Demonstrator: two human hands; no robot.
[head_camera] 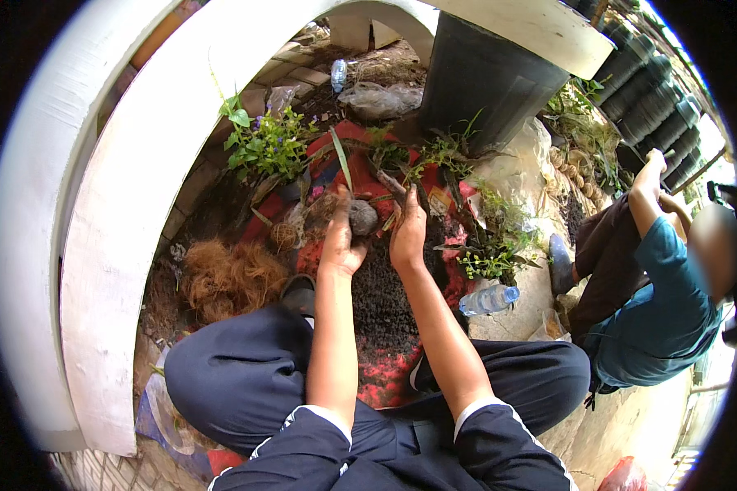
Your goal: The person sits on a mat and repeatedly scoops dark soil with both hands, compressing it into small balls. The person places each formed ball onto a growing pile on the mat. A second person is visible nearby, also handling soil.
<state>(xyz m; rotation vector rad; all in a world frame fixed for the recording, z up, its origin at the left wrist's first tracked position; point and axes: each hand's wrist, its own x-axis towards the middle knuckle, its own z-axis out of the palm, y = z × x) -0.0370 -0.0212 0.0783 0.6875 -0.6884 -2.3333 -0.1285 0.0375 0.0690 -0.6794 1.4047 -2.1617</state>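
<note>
My left hand (342, 240) holds a rounded grey-brown ball (363, 218), which looks like packed soil, against its palm and fingers. A long green leaf (340, 158) rises just beyond my left fingertips; whether it joins the ball is unclear. My right hand (409, 236) is held upright across from the ball, apart from it, with soil-stained fingers near a brown stem (392, 184). Below both hands lies a heap of dark crumbly soil (381, 301) on a red sheet (384, 390). Left of the ball sits a smaller, string-wrapped ball (282, 235).
Brown coconut fibre (227, 279) is piled at left. Plants with purple flowers (267, 138) and cut greenery (497, 258) ring the soil. A plastic bottle (490, 300) lies by my right knee. A seated person (657, 307) is at right. A white arch (123, 245) curves along the left.
</note>
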